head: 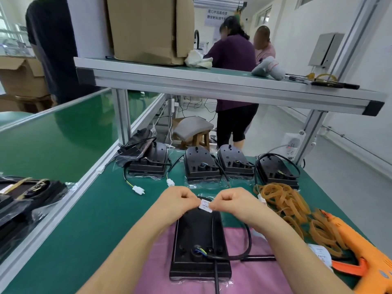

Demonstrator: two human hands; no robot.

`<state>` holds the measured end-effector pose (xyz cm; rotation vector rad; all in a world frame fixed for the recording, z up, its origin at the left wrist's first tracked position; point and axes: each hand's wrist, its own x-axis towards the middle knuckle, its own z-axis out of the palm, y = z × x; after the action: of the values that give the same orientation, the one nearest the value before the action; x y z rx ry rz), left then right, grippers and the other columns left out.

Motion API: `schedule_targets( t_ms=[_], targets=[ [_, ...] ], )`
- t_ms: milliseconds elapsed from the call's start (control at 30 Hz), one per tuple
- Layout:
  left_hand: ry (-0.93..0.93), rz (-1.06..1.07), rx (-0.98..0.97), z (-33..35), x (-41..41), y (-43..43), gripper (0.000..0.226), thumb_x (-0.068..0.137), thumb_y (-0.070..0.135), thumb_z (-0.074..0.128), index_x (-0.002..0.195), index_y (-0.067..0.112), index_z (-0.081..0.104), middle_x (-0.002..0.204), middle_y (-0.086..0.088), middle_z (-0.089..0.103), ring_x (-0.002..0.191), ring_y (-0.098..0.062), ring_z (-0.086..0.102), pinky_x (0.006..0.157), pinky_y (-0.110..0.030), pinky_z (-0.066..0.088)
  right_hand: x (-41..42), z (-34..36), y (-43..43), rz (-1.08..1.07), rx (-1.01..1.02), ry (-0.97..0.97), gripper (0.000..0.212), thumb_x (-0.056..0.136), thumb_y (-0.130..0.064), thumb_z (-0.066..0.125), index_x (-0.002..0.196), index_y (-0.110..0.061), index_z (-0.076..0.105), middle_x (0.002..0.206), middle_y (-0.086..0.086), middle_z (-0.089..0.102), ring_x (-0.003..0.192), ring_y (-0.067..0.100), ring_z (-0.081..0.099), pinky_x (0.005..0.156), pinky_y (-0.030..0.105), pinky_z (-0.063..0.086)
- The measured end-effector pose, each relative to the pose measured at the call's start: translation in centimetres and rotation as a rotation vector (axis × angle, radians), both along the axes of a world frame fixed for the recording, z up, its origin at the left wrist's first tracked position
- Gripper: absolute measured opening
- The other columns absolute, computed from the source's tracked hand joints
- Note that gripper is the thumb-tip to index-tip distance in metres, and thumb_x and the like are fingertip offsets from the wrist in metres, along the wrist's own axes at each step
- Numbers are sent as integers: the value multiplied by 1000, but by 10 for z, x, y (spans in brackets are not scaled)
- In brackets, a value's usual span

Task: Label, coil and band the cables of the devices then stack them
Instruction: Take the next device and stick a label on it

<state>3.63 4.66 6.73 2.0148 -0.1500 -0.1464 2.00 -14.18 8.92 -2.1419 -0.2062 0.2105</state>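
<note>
Labelling was judged in hand: a small white printed label point(205, 205) was pinched by the fingers of the left hand point(180, 203) and right hand point(231, 203), just above the flat black plastic device point(199, 240), whose black cable point(250, 240) was judged due next for coiling and banding.

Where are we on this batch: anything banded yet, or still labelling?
Done, it seems: the pile at the left edge looks banded already. In hand: left hand and right hand pinch a white label above the near device, whose cable lies uncoiled. Left: four back-row devices show loose cables, and the rubber bands lie heaped.
</note>
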Motion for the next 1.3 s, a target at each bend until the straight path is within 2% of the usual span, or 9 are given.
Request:
schedule_targets(
  t_ms=[167,300,467,633,767,900,967,1100,1300],
  targets=[
    [75,-69,-25,-7,-1,3,18,82,37,72,68,24,69,74,10,64,70,-6,54,72,-24,42,0,-2,5,78,-88,27,13,83,-23,71,70,-23,68,73,-11,66,74,2,58,81,26,50],
    [91,-79,-9,-13,-1,2,20,78,28,75,61,25,66,71,11,65,68,-7,53,70,-25,42,1,-5,8,74,-140,41,13,82,-25,71,69,-23,70,75,-9,69,74,1,60,85,31,50],
    [96,5,15,-20,-2,-1,17,80,28,71,70,16,66,66,7,56,63,-11,45,61,-24,37,1,-16,10,-50,-180,17,12,79,-31,73,77,-19,75,88,1,74,91,20,67,86,36,51],
    [104,39,-35,-23,-3,-4,20,82,29,71,67,19,63,67,4,54,60,-11,43,57,-22,35,1,-22,12,-133,-83,-1,12,76,-25,74,65,-28,70,73,-9,71,71,3,61,70,18,48],
    [92,54,13,-26,-3,-7,19,82,29,72,70,16,67,66,6,56,59,-9,44,58,-23,38,2,-26,15,-148,-100,12,11,76,-21,72,65,-21,69,65,-11,63,64,3,53,65,23,46],
    [16,76,210,-28,-4,-9,23,82,31,70,62,22,64,63,9,60,64,-12,49,63,-26,42,5,-25,19,-94,-317,-4,16,77,-24,66,61,-24,63,74,-7,66,76,10,57,77,34,51],
    [-13,65,266,-30,-5,-9,30,83,31,70,56,25,58,75,6,69,78,-18,52,70,-31,47,6,-26,21,-75,-468,-50,25,78,-27,65,54,-28,57,77,-11,61,90,14,57,82,34,50],
    [-104,93,390,-31,-8,-14,33,82,33,68,53,24,56,81,-2,71,77,-20,46,67,-30,45,6,-29,23,-69,-627,-94,30,80,-29,60,53,-30,50,88,-7,59,99,18,52,95,34,44],
    [-226,103,510,-36,-8,-16,16,84,34,63,76,24,73,83,4,70,93,-17,43,78,-30,47,6,-31,27,-54,-733,-179,19,83,-28,53,65,-30,58,76,-7,42,93,21,44,83,31,43]
  ],
)
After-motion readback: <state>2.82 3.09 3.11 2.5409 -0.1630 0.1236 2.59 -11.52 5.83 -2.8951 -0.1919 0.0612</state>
